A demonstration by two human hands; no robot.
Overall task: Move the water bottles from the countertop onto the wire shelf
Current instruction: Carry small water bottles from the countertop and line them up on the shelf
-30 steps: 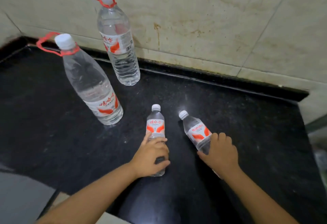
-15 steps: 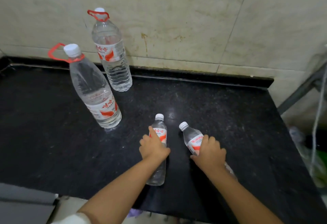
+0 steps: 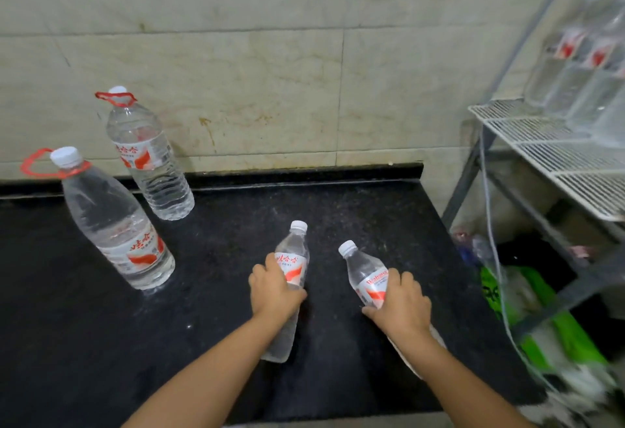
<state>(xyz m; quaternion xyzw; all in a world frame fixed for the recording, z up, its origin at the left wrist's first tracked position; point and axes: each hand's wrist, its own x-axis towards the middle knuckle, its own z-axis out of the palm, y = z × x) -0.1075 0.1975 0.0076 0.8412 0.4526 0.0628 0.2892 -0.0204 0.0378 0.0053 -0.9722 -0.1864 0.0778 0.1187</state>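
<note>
2 hands [image 3: 275, 289] [image 3: 402, 302] grip red-labelled small bottles [image 3: 292, 258] [image 3: 367, 275].

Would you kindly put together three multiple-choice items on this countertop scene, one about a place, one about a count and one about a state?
1. Where is the wire shelf relative to the countertop?
A. To its right
B. To its left
C. Hanging above its middle

2. How many large bottles with red carry rings stand on the countertop?
A. One
B. Two
C. Four

3. What are the two hands doing?
A. Resting flat on the counter
B. Both twisting off one cap
C. Each gripping a small bottle

Answers:
1. A: the white wire rack stands past the counter's right end.
2. B: the near large bottle and the far large bottle are the only ones.
3. C: the left hand wraps the left small bottle, and the right hand wraps the right small bottle.
</note>
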